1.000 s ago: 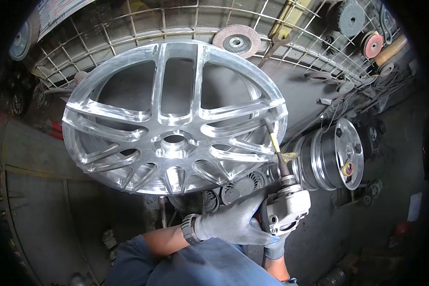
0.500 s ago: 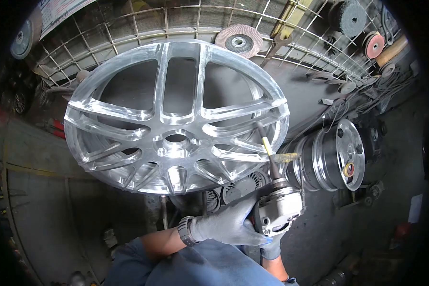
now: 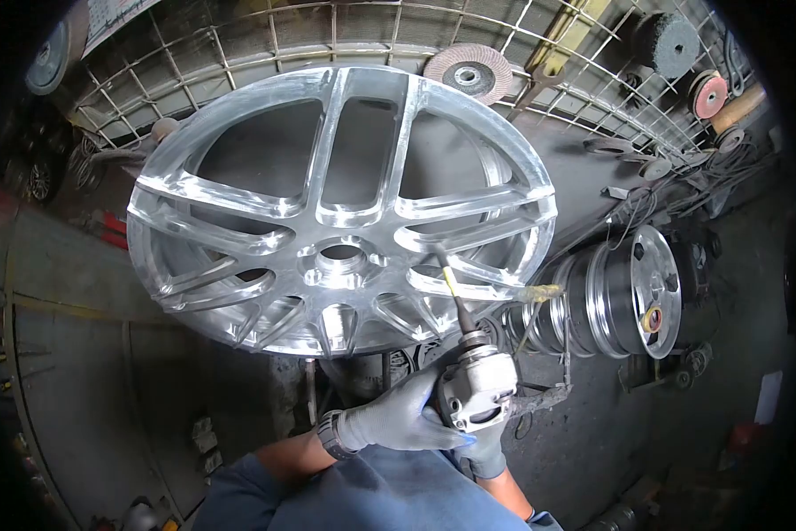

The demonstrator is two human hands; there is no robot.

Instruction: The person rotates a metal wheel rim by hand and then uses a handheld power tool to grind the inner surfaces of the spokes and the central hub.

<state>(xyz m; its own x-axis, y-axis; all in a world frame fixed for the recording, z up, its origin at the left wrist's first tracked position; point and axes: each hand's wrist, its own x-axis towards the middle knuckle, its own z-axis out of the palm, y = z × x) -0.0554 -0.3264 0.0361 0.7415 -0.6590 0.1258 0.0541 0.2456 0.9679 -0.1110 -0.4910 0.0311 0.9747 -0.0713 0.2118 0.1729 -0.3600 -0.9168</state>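
Note:
A large silver alloy wheel [image 3: 341,212] with many spokes fills the upper middle, its face toward me. Below its right side I hold a power grinder [image 3: 482,387] whose long thin shaft and tip point up at the lower right spokes; whether the tip touches metal I cannot tell. My left hand [image 3: 402,414], in a grey glove with a watch at the wrist, is wrapped round the grinder's head from the left. My right hand [image 3: 484,450], also gloved, grips the body underneath and is partly hidden by the tool.
Behind the wheel runs a wire mesh rack [image 3: 362,26] with a flap disc [image 3: 469,75] and a dark round brush [image 3: 668,44]. More polished wheels [image 3: 654,292] lie to the right, near tangled cables [image 3: 646,199]. A metal cabinet [image 3: 70,389] stands at the left.
The grinder and both hands have moved left, bringing the tip from the right spokes closer to the hub. The wheel and background appear shifted slightly right in the view.

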